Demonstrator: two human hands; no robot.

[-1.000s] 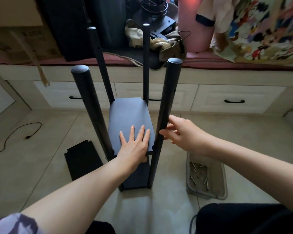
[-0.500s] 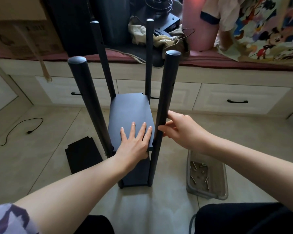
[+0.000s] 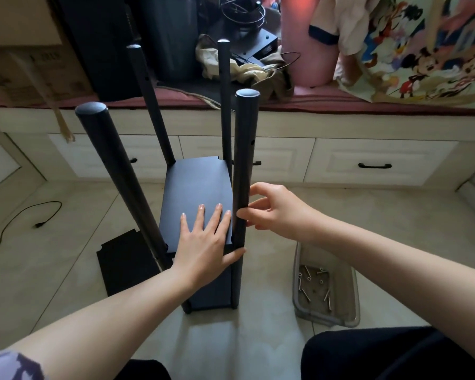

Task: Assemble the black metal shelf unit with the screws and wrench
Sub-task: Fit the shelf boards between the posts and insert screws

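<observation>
I note the black shelf unit (image 3: 196, 204) standing upright on the tiled floor (image 3: 66, 270), four round posts rising from it, with the drawer bench (image 3: 340, 160) behind it. My landmark is the near right post (image 3: 243, 171) of the unit. The left hand (image 3: 203, 242) lies flat on the shelf panel (image 3: 195, 187) just left of that post, fingers straight and spread, thumb reaching toward the post's base. The right hand (image 3: 274, 209) comes in from the right of the post; its thumb and fingertips close on the post from the side in a light pinch at about panel height. A loose black panel (image 3: 124, 264) lies flat on the floor well left of the post, beyond the near left post (image 3: 121, 182). A clear plastic tray (image 3: 353, 303) holding screws (image 3: 313, 286) sits on the floor to the lower right of the post, apart from the unit. I see no wrench in view.
</observation>
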